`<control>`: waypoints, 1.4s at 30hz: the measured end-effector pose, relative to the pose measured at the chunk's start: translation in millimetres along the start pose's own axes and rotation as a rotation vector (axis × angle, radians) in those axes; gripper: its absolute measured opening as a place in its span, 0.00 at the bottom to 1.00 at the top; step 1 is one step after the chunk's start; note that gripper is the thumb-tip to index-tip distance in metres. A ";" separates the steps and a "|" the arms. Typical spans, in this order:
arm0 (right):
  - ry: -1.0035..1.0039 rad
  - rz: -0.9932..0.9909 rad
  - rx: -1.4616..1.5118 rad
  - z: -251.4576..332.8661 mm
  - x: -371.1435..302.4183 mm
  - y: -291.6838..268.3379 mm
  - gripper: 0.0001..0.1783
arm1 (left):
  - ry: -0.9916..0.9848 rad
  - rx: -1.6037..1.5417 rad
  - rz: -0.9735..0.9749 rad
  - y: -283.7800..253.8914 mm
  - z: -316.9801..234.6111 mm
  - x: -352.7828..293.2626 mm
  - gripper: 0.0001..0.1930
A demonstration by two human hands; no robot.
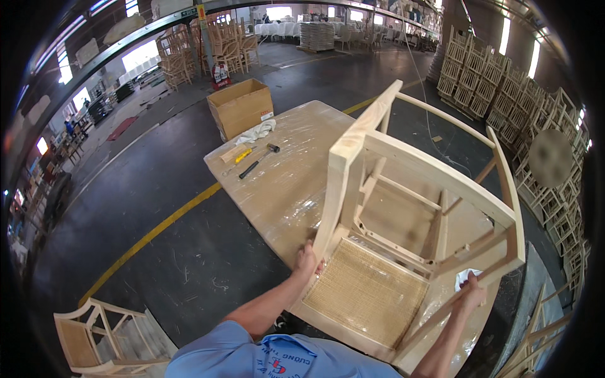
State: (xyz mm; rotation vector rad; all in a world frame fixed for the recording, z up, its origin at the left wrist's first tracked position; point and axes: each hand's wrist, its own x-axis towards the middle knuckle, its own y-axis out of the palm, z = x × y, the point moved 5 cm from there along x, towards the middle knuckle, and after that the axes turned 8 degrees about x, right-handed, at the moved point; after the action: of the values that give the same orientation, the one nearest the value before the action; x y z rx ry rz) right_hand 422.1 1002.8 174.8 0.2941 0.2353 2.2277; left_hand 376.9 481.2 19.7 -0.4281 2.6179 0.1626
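A pale, unfinished wooden chair (435, 154) rests on a plastic-wrapped table (287, 183), its legs and rails rising toward the far right. Its woven cane panel (372, 291) lies on the side nearest my body. My left hand (307, 260) is closed around the frame at the left corner of that panel; some of its fingers are hidden behind the wood. On the right, my right hand (472, 295) is closed on a white cloth (465, 278), close against a wooden rail of the chair. The frame hides part of this grip.
Left on the table lie a black-headed hammer (259, 161), a yellow-handled tool (242, 156) and a crumpled white rag (255, 133). An open cardboard box (241, 108) stands beyond. Another chair (107, 340) is at lower left. Chair frames (471, 72) are stacked at right.
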 end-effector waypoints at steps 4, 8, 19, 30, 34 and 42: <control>0.069 0.035 0.006 -3.6 -48.9 77.9 0.12 | 0.025 0.097 -0.063 -72.3 -71.7 29.9 0.42; 0.052 0.140 0.041 18.5 -79.5 155.6 0.12 | 0.094 0.161 -0.064 -118.8 -122.7 70.0 0.43; 0.086 0.066 0.100 -63.0 -157.8 344.1 0.11 | 0.086 0.297 0.021 -216.3 -231.7 285.9 0.42; 0.092 -0.095 -0.031 -62.3 -202.5 305.6 0.09 | -0.007 0.227 0.116 -224.4 -202.2 282.6 0.35; 0.092 -0.137 -0.043 -60.5 -210.0 295.0 0.10 | 0.004 0.168 0.166 -236.0 -184.4 276.3 0.34; 0.009 -0.229 -0.101 -75.0 -230.1 265.4 0.12 | 0.183 0.682 0.416 -245.9 -193.9 302.0 0.35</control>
State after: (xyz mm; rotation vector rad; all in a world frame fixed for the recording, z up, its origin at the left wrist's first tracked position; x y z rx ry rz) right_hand 343.9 653.5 144.7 0.1925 0.1521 2.0075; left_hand 119.7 130.8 36.4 0.3512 2.6921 -0.6466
